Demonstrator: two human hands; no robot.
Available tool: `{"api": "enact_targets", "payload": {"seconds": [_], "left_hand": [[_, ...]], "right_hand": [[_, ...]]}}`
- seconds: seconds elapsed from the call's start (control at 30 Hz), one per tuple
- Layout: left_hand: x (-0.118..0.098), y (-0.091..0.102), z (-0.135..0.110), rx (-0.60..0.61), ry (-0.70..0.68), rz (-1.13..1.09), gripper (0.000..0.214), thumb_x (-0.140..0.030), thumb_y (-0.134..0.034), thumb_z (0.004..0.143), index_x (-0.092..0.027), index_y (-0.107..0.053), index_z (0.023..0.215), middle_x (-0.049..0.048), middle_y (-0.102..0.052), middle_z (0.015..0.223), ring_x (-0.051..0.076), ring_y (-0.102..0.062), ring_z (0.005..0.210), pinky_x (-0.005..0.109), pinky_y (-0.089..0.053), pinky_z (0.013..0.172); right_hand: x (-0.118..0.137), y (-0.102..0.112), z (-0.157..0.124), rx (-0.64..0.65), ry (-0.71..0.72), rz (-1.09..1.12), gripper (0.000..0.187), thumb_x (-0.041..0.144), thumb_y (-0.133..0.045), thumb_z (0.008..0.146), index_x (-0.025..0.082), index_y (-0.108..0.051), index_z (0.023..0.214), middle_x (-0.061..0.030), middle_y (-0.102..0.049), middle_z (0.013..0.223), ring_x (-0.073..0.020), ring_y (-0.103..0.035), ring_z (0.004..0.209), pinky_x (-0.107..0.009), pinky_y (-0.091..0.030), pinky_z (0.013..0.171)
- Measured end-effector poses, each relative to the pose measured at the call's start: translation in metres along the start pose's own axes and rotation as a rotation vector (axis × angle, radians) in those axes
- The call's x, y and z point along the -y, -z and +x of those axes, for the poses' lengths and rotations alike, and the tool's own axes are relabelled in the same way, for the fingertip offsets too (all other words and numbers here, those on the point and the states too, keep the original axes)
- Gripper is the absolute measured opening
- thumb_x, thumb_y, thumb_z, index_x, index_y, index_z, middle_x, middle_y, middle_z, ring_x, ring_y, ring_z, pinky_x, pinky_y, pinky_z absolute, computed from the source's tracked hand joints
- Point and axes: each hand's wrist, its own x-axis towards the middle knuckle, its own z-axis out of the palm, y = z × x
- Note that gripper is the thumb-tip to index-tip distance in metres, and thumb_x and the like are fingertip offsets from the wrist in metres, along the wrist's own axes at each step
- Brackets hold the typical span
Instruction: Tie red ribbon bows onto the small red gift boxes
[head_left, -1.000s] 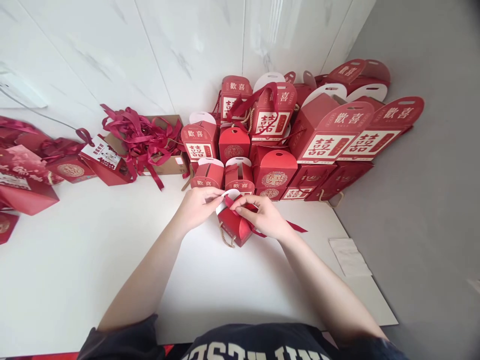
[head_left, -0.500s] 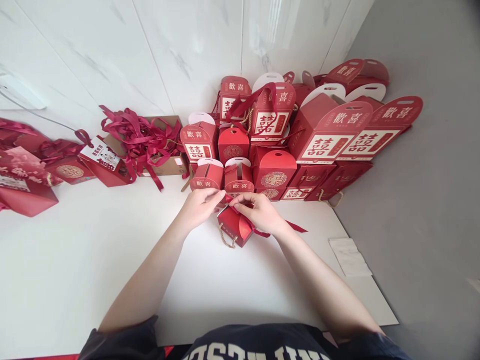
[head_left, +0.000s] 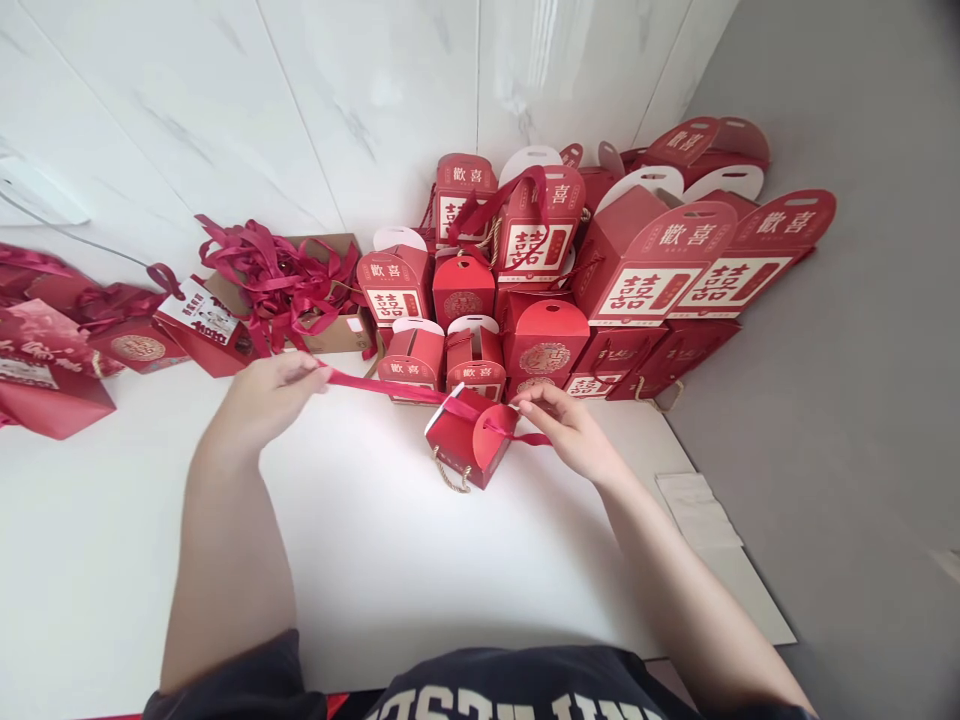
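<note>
A small red gift box (head_left: pixel 469 442) with a white top flap and a twisted rope handle stands on the white table (head_left: pixel 390 560). My left hand (head_left: pixel 270 397) is well left of the box and pinches a long crimson ribbon (head_left: pixel 397 389), drawn taut to the box's top. My right hand (head_left: pixel 566 430) grips the box's upper right edge with its fingertips. A short ribbon tail (head_left: pixel 534 438) sticks out beneath those fingers. Where the ribbon passes into the box cannot be seen.
Behind the box, several red boxes and bags with white double-happiness panels (head_left: pixel 645 265) are piled against the marble wall. A cardboard box (head_left: pixel 337 335) holds tangled red ribbons (head_left: pixel 277 285). Red bags (head_left: pixel 52 385) lie at far left; a white paper sheet (head_left: pixel 697 510) lies right.
My left hand has moved far to the left, away from the box, and draws the ribbon out long. The box has turned slightly, and my right hand has shifted to its upper right edge.
</note>
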Motion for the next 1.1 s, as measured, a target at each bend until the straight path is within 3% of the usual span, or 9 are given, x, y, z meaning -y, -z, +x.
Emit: {"api": "enact_targets", "payload": {"seconds": [0.13, 0.27, 0.37, 0.5, 0.7, 0.8, 0.93, 1.03, 1.1], "left_hand": [[0.014, 0.007, 0.003, -0.099, -0.106, 0.179, 0.032, -0.05, -0.066, 0.078, -0.019, -0.067, 0.072, 0.0003, -0.066, 0.064, 0.021, -0.065, 0.075, 0.034, -0.047, 0.072], [-0.021, -0.026, -0.006, 0.109, -0.243, 0.117, 0.034, -0.051, -0.054, 0.089, -0.024, -0.069, 0.103, 0.0028, -0.072, 0.109, 0.021, -0.067, 0.096, 0.034, -0.051, 0.087], [-0.046, -0.059, -0.014, 0.355, -0.26, -0.044, 0.041, -0.056, -0.047, 0.091, -0.026, -0.066, 0.112, 0.0032, -0.069, 0.119, 0.021, -0.065, 0.105, 0.03, -0.051, 0.09], [-0.055, -0.086, -0.016, 0.56, -0.215, -0.126, 0.045, -0.06, -0.054, 0.085, -0.022, -0.063, 0.107, 0.0056, -0.069, 0.103, 0.021, -0.065, 0.094, 0.029, -0.052, 0.079], [-0.056, -0.088, -0.017, 0.687, -0.222, -0.173, 0.041, -0.058, -0.058, 0.083, -0.019, -0.055, 0.073, -0.0012, -0.054, 0.071, 0.012, -0.05, 0.061, 0.024, -0.041, 0.056], [-0.057, -0.085, -0.018, 0.764, -0.233, -0.177, 0.045, -0.057, -0.062, 0.081, -0.018, -0.049, 0.065, -0.0005, -0.052, 0.072, 0.011, -0.05, 0.059, 0.024, -0.041, 0.054], [-0.056, -0.084, -0.018, 0.899, -0.134, -0.298, 0.039, -0.057, -0.068, 0.077, -0.018, -0.06, 0.073, 0.0013, -0.059, 0.072, 0.014, -0.057, 0.06, 0.025, -0.046, 0.052], [-0.056, -0.088, -0.018, 0.83, -0.02, -0.382, 0.047, -0.065, -0.063, 0.077, -0.018, -0.064, 0.072, 0.0028, -0.063, 0.063, 0.016, -0.059, 0.055, 0.027, -0.048, 0.052], [-0.055, -0.091, -0.018, 0.751, 0.057, -0.397, 0.053, -0.07, -0.059, 0.077, -0.017, -0.065, 0.068, 0.0034, -0.062, 0.058, 0.016, -0.058, 0.051, 0.028, -0.047, 0.049]], "right_hand": [[-0.007, 0.008, -0.012, 0.018, -0.033, -0.049, 0.032, 0.05, -0.051, 0.095, 0.02, -0.06, 0.093, -0.0033, -0.064, 0.092, -0.0178, -0.059, 0.086, -0.031, -0.045, 0.077], [-0.008, 0.003, -0.016, 0.073, 0.035, -0.097, 0.026, 0.046, -0.055, 0.094, 0.022, -0.059, 0.101, -0.0045, -0.065, 0.104, -0.0195, -0.06, 0.095, -0.031, -0.046, 0.079], [-0.01, -0.002, -0.017, 0.111, 0.137, -0.169, 0.019, 0.037, -0.06, 0.091, 0.022, -0.057, 0.101, -0.0042, -0.065, 0.101, -0.0196, -0.06, 0.094, -0.032, -0.046, 0.083], [-0.018, -0.009, -0.018, 0.076, 0.228, -0.284, 0.004, 0.021, -0.052, 0.089, 0.022, -0.05, 0.087, -0.0038, -0.063, 0.091, -0.0188, -0.059, 0.083, -0.032, -0.044, 0.08], [-0.025, -0.017, -0.021, -0.098, 0.183, -0.236, 0.011, 0.016, -0.047, 0.086, 0.024, -0.043, 0.092, -0.0041, -0.062, 0.094, -0.0179, -0.058, 0.078, -0.03, -0.042, 0.07], [-0.022, -0.017, -0.022, -0.005, 0.142, -0.073, 0.022, 0.02, -0.051, 0.086, 0.025, -0.045, 0.107, -0.0036, -0.058, 0.095, -0.0175, -0.055, 0.079, -0.03, -0.043, 0.071], [-0.02, -0.014, -0.019, 0.12, 0.052, 0.305, 0.026, 0.041, -0.052, 0.092, 0.024, -0.048, 0.111, -0.0007, -0.053, 0.082, -0.0163, -0.052, 0.074, -0.028, -0.042, 0.066], [-0.022, -0.014, -0.016, 0.075, -0.087, 0.412, 0.03, 0.052, -0.044, 0.096, 0.024, -0.051, 0.106, 0.0019, -0.05, 0.072, -0.0137, -0.045, 0.06, -0.025, -0.036, 0.054], [-0.024, -0.015, -0.015, 0.084, -0.112, 0.413, 0.029, 0.052, -0.052, 0.093, 0.024, -0.053, 0.104, 0.0031, -0.048, 0.07, -0.0125, -0.043, 0.058, -0.024, -0.035, 0.052]]}}
